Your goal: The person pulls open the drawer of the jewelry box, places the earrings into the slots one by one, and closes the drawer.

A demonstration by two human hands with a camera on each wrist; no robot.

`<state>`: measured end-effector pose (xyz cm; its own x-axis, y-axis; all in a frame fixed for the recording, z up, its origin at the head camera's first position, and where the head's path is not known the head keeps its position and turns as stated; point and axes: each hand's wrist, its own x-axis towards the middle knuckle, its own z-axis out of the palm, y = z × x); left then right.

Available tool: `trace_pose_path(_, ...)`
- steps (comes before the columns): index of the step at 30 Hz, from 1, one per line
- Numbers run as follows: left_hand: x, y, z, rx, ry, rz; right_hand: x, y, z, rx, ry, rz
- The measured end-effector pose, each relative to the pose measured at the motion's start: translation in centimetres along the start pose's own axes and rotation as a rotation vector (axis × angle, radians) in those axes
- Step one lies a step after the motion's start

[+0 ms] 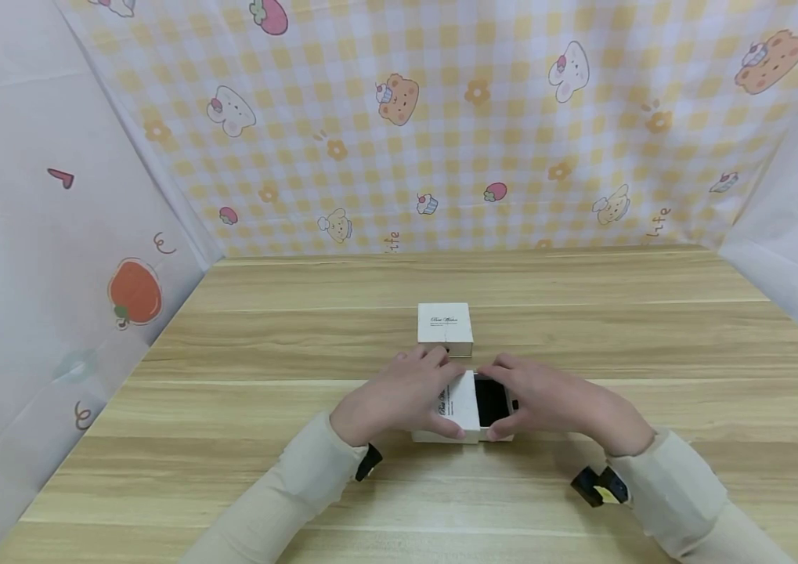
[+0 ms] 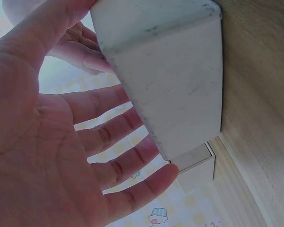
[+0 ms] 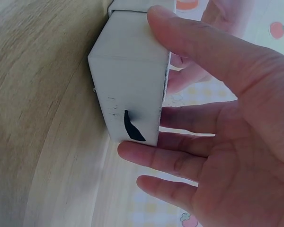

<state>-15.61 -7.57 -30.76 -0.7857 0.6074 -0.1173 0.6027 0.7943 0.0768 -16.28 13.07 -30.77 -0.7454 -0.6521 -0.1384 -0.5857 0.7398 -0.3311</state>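
The near box [image 1: 465, 407] lies on the table [image 1: 229, 439], just in front of a second, closed box [image 1: 445, 323], and looks like a sliding drawer box: a white sleeve with a dark inner part showing on its right half. In my judgement the step in hand is sliding sleeve and drawer apart. It goes best if one hand steadies the sleeve by its sides without squeezing the walls in, while the other draws the drawer straight out along the table, level, so nothing jams or tips out.

The left hand [image 1: 399, 395] lies on the left part of the near box. Its wrist view shows the thumb [image 2: 61, 28] against the box's upper face and the fingers [image 2: 128, 161] nearly straight and spread on the far side, so the hold is light.

The right hand [image 1: 547, 399] is at the right end of the near box, thumb [image 3: 199, 42] over the top and fingers [image 3: 156, 161] wrapped under the end face, beside a small black pull tab [image 3: 131, 128]. It grips that end.
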Motion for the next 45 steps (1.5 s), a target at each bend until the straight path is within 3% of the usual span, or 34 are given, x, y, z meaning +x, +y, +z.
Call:
trace_pose_path(27,-0.1,0.0,0.0,0.006,0.0,0.0,0.2,-0.3,0.5,0.047,0.011,0.03)
trace_pose_path(39,0.0,-0.1,0.1,0.014,-0.003,0.003,-0.7,0.4,-1.2,0.129,-0.002,0.1)
trace_pose_path(45,0.0,0.0,0.0,-0.008,-0.007,-0.001,-1.1,1.2,-1.6,0.122,0.007,0.056)
